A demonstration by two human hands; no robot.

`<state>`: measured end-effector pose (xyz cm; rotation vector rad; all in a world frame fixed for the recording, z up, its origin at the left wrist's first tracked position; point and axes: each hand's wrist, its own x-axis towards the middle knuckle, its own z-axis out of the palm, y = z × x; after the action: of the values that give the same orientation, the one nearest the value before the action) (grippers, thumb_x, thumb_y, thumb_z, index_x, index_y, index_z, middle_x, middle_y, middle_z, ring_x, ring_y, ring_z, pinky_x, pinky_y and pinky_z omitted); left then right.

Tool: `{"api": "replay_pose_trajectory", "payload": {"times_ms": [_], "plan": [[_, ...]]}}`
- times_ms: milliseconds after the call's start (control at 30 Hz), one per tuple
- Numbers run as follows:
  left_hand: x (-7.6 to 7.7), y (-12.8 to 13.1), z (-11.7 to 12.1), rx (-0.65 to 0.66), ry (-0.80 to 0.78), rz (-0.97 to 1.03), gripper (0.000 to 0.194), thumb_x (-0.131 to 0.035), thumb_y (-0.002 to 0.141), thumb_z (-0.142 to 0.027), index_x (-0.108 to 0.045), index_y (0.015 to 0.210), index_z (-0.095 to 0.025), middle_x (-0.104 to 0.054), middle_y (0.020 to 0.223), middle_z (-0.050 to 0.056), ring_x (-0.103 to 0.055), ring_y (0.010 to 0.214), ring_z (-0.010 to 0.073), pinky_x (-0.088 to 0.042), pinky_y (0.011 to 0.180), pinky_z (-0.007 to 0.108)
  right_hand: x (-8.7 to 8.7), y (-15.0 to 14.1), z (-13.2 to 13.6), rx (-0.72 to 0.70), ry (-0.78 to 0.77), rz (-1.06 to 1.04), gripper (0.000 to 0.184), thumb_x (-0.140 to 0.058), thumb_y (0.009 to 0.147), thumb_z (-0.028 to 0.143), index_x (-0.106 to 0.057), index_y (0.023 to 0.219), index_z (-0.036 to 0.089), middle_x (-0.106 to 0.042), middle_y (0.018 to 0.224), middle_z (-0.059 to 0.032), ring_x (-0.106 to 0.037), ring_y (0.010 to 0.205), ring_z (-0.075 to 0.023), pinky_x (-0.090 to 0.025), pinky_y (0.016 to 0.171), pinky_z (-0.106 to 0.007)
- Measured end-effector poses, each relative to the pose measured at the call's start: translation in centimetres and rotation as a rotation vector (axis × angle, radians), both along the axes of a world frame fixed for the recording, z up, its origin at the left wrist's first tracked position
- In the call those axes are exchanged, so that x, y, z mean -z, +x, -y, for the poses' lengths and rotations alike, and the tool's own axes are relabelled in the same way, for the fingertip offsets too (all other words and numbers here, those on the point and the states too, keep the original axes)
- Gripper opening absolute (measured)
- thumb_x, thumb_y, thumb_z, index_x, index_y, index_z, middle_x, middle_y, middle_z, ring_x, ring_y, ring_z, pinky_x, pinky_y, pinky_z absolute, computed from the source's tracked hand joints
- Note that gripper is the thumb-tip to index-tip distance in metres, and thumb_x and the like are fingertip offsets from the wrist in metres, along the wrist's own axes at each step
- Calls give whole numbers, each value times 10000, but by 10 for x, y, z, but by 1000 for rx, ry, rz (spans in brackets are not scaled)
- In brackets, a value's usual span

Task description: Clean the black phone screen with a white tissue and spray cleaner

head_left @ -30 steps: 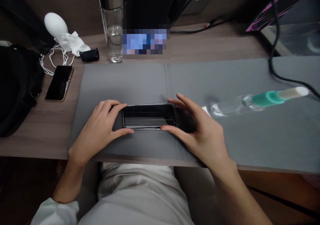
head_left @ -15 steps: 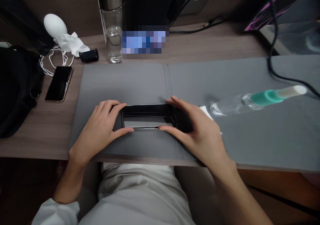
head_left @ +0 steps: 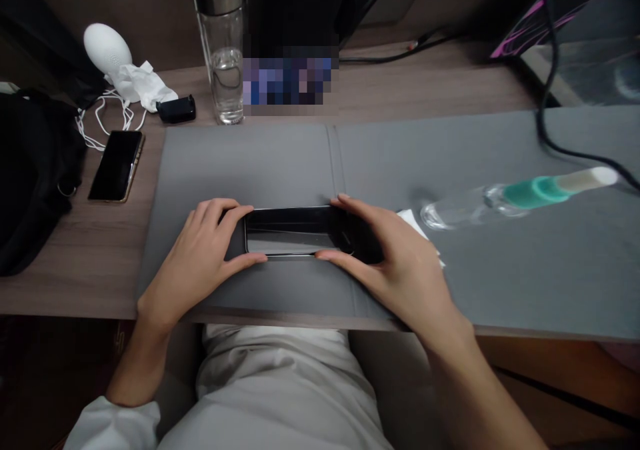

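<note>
Black phone sitting on the gray desk mat, left hand and right hand both gripping its short ends, fingers spread around it.

Wooden desk: grey mat, smartphone, glass water bottle, white cable, black bag.

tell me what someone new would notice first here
The left hand and right hand catch the eye first, fingers on the long edges of a glossy black phone-like slab held sideways in the middle of a grey desk mat. To the right, a clear bottle with a teal band lies on its side on the mat. Behind the mat stands a tall glass tumbler with water in it.
</note>
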<state>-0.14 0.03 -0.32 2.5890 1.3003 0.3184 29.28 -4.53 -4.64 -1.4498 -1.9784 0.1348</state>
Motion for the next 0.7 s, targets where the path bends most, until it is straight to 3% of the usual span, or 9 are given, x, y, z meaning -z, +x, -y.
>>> {"api": "replay_pose_trajectory", "payload": {"times_ms": [167,367,700], "plan": [[0,0,0,-10,-17,2,658,-677,985,-590,-506,1488,-202,-565,1419,135,-552,1300,322,-482,1135,512,1,0,0,2,0,19,699,-738,948,573,-534,1541,264,-760,1347,-126,-751,1175,-333,-612,952,-449],[-1,1,0,-14,-32,4,663,-680,985,-592,-511,1492,-199,-567,1421,133,-545,1309,320,-474,1147,517,1,1,0,-40,2,8,681,-771,939,520,-549,1536,278,-739,1380,-125,-720,1239,-338,-586,1036,-473],[0,0,1,-5,-22,-7,638,-670,1004,-575,-496,1500,-214,-558,1432,135,-540,1315,320,-473,1142,518,1,2,0,-49,18,11,686,-780,938,498,-543,1544,281,-742,1356,-138,-730,1208,-342,-594,1018,-488]]}}
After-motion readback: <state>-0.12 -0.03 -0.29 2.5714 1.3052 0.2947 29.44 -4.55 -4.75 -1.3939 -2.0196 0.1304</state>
